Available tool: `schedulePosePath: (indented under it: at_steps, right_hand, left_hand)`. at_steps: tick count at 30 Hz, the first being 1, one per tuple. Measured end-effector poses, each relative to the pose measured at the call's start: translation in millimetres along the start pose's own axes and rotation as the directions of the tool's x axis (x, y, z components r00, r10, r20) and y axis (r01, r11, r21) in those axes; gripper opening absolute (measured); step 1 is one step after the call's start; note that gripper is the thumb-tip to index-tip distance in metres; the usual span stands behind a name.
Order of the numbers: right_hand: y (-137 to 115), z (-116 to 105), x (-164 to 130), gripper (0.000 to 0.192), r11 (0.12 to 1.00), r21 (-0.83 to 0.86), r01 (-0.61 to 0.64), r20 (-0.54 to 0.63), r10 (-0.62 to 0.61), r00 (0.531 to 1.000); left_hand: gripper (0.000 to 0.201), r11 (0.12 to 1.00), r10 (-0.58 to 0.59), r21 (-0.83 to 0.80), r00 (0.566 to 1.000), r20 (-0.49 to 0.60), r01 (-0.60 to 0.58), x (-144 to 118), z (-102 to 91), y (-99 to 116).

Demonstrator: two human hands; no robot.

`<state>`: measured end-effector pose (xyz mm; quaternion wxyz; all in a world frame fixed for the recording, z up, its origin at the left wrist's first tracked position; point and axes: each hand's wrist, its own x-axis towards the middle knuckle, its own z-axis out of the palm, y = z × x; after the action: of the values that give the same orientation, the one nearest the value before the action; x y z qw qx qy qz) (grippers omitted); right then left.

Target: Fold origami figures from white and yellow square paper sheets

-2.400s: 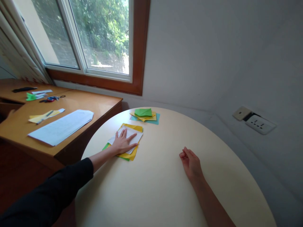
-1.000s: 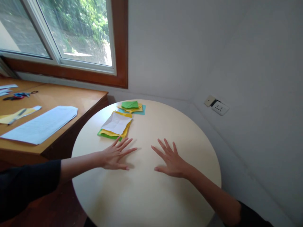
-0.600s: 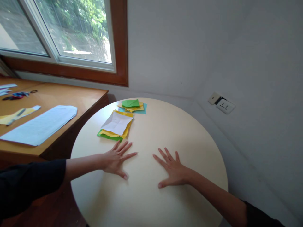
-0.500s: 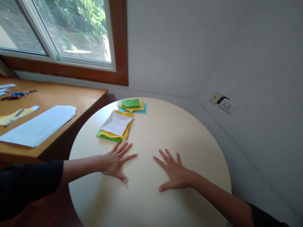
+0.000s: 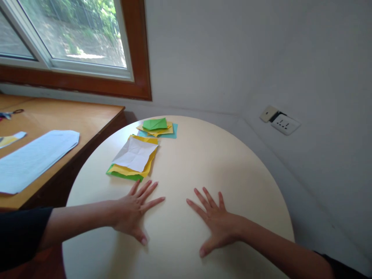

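Note:
Palm down on the round cream table (image 5: 188,162), my left hand (image 5: 132,211) has its fingers spread and holds nothing. Its fingertips lie close to the near edge of a paper stack: a creased white sheet (image 5: 136,153) on top, yellow paper (image 5: 151,162) under it and green paper (image 5: 128,176) at the bottom. My right hand (image 5: 219,223) is also spread on the table, to the right, holding nothing. Farther back lies a second pile, with a small folded green paper (image 5: 155,123) over yellow paper (image 5: 162,131) and a light blue sheet (image 5: 173,133).
At the left, a wooden desk (image 5: 95,116) bears a long stack of white paper (image 5: 40,157) and scissors (image 5: 11,114), cut off by the frame. Beyond the round table are white walls, a power socket (image 5: 285,124) and a brown-framed window (image 5: 142,69).
The view has shifted, so the desk and paper stacks sit farther left. Both hands remain spread on the table, their thumbs now lower in the picture.

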<state>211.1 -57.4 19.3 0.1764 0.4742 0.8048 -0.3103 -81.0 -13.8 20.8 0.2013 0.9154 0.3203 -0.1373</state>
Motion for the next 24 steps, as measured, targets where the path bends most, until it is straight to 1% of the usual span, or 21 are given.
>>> schedulePosePath:
  at_steps: [6,10,15,17,20,24]
  right_hand:
    - [-1.3,-3.2,-0.4,0.121,0.999,0.041,0.017,0.008,-0.017,1.000]
    - [-3.0,-4.7,-0.2,0.122,1.000,0.029,-0.013,0.040,0.011,0.999]
    - [-2.7,-4.8,1.3,0.125,1.000,0.012,-0.010,0.047,0.010,0.999]
    - [-2.2,-4.4,2.3,0.126,1.000,-0.006,-0.027,0.056,0.028,0.998]
    - [-1.6,-3.6,3.4,0.125,1.000,-0.008,-0.011,0.012,0.011,1.000]
    - [-2.3,-2.3,1.6,0.125,0.999,-0.030,-0.030,-0.002,0.030,1.000]
  left_hand:
    - [0.115,1.000,-0.007,0.014,0.998,0.060,0.006,2.0,-3.5,-1.4]
    - [0.115,1.000,-0.022,-0.004,0.994,0.107,0.023,2.2,-8.8,1.1]
    - [0.113,0.999,-0.039,-0.003,0.994,0.104,0.040,2.0,-10.1,3.9]
    - [0.109,0.999,-0.052,-0.004,0.995,0.089,0.052,2.0,-8.6,4.4]
    - [0.098,0.999,-0.038,0.002,0.998,0.040,0.038,1.5,-7.1,5.6]
    - [0.082,0.997,-0.062,0.039,0.997,0.053,0.060,-2.0,-10.5,10.3]
